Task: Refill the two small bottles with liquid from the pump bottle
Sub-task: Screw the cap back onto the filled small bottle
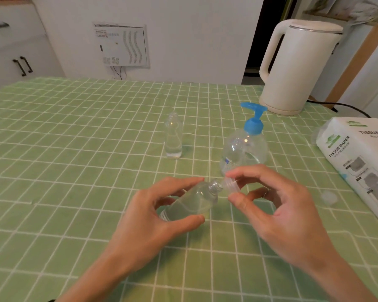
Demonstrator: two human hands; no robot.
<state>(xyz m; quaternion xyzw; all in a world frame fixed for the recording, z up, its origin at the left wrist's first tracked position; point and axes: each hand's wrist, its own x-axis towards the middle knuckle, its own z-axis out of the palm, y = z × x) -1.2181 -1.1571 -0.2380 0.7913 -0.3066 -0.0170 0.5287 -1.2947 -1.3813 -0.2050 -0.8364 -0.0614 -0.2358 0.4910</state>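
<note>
Small bottles: 2. First small bottle [192,203] is tilted and uncapped, gripped by left hand [153,216]. Right hand [277,210] pinches clear cap [230,185] just beside its neck. Second small bottle [173,138] stands upright mid-table [74,149]. Pump bottle [244,149]: 1, behind the hands. Kettle [297,68] and tissue pack [358,162] crowd the right edge.

Left grip [159,214] curled, fingers wrapped; right grip [277,210] pinching, thumb against forefinger.

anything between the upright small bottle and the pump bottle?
No. In the head view, only bare green checked tablecloth lies between the upright small bottle and the pump bottle.
</note>
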